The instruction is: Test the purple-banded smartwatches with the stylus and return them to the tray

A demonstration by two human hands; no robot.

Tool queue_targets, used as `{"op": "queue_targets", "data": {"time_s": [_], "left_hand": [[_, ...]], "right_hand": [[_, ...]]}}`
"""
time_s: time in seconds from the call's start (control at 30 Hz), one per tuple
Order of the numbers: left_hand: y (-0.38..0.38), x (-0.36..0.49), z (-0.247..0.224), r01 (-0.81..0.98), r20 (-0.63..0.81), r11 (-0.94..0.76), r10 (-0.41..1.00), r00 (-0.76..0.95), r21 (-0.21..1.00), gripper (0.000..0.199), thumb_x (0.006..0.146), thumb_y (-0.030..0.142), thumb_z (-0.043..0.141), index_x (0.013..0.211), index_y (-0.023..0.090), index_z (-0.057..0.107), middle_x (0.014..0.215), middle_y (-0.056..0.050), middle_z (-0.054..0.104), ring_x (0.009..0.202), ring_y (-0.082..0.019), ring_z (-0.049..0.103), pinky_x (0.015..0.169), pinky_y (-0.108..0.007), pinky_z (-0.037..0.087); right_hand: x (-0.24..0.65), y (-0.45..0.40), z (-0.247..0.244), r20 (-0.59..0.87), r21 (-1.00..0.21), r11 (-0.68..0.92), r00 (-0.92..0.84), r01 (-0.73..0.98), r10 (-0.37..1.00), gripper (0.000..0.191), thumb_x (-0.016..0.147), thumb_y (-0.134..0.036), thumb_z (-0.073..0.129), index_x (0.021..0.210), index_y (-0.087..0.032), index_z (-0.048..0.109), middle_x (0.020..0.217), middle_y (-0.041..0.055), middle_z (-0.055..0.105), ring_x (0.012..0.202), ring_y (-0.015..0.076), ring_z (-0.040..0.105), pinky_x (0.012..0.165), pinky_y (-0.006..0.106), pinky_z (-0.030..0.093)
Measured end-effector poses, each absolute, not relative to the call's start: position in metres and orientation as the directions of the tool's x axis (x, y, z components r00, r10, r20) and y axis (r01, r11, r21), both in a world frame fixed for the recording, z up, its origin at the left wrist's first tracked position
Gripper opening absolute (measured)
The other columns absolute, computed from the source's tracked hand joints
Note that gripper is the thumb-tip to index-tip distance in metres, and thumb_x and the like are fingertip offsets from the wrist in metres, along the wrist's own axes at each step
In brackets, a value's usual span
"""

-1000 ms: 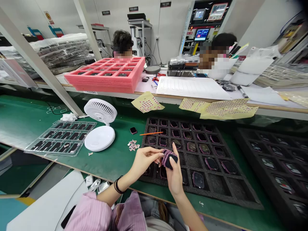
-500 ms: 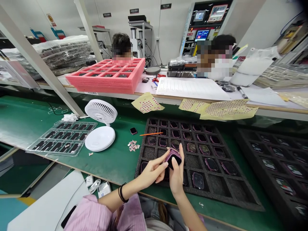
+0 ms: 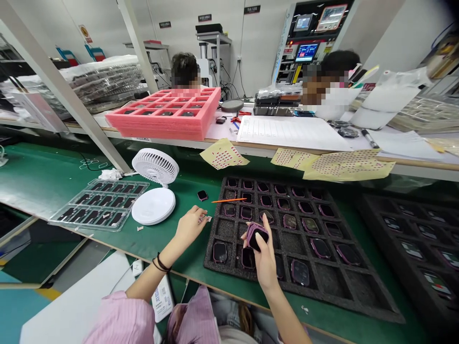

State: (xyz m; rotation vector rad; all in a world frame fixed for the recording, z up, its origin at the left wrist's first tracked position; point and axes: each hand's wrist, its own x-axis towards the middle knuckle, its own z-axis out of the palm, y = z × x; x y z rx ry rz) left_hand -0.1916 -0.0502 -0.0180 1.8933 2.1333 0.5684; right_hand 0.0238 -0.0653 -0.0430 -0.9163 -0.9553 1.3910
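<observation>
In my right hand (image 3: 264,258) I hold a purple-framed smartwatch (image 3: 258,239) with a dark screen, above the black foam tray (image 3: 225,230); a second purple frame seems stacked against it. The thumb lies on the screen and the fingers wrap behind. My left hand (image 3: 191,225) is down on the green bench beside the tray, fingertips drawn together over a small heap of pinkish-white pieces (image 3: 207,219). The hand covers most of the heap, and what sits between its fingers is hidden. Other purple-framed watches (image 3: 220,252) lie in the tray's pockets.
An orange stick (image 3: 229,200) crosses the tray's left edge. Left of it are a loose watch (image 3: 202,195), a white fan (image 3: 154,205) and a clear tray of dark parts (image 3: 98,203). Another foam tray (image 3: 376,205) stands right. Pink foam trays (image 3: 161,126) top the shelf; two people sit behind.
My left hand has left the watch and moved left to the heap of small pieces. My right hand keeps the watch in nearly the same spot. The view has shifted slightly.
</observation>
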Motion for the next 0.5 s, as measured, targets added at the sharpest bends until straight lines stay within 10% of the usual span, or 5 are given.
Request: {"op": "queue_targets", "data": {"time_s": [0.33,0.5], "left_hand": [[-0.036,-0.205,-0.044,0.84,0.057,0.141,0.978,-0.199,0.524,0.013,0.085,0.027,0.057,0.079,0.016,0.064,0.086,-0.005,0.065,0.072,-0.016,0.063,0.065,-0.025,0.046],[-0.045,-0.165,-0.007,0.368,0.06,0.008,0.983,-0.173,0.93,0.024,0.075,0.037,0.069,0.079,0.013,0.068,0.076,-0.005,0.069,0.068,-0.016,0.061,0.064,-0.025,0.047]], "right_hand": [[0.023,-0.066,-0.038,-0.056,-0.885,-0.09,-0.086,-0.457,0.995,0.065,0.088,-0.042,0.053,0.147,-0.03,0.027,0.079,-0.0007,0.064,0.063,0.0152,0.054,0.06,0.03,0.046],[0.015,-0.066,-0.035,-0.009,-0.866,-0.03,-0.044,-0.499,0.999,0.064,0.089,-0.04,0.05,0.147,-0.032,0.026,0.097,0.0028,0.066,0.07,0.016,0.058,0.067,0.033,0.049]]}}
